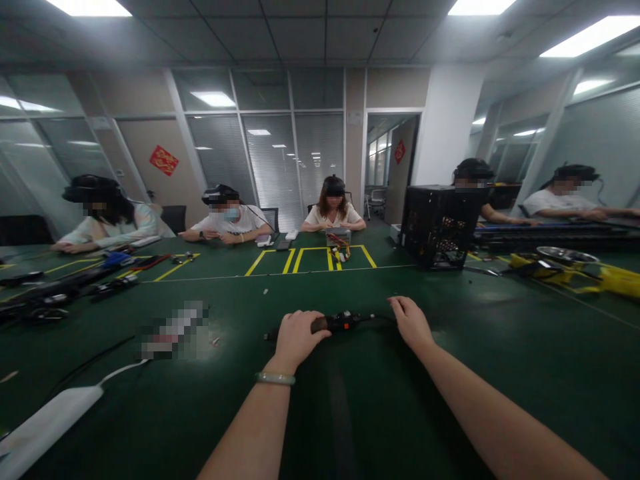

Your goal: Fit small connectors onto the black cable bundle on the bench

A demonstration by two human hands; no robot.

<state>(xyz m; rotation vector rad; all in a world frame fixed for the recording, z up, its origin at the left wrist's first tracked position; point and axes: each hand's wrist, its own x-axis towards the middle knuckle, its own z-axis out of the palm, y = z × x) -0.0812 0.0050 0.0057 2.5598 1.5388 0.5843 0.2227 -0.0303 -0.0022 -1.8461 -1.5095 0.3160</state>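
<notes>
A dark handlebar-like part [336, 323] with a brown grip, a black block with a red spot and a thin black cable lies on the green table [350, 413] in front of me. My left hand [296, 339], with a pale bracelet on the wrist, is curled over its left end at the grip. My right hand [411, 322] rests at the cable end on the right, knuckles up and fingers bent down; whether it grips the cable I cannot make out.
A white power strip [45, 423] with a cable lies near left. A black crate [440, 225] stands far right, yellow parts and a metal bowl [567, 255] beyond. Yellow tape boxes [310, 259] mark the far table. Several people sit around it with dark parts.
</notes>
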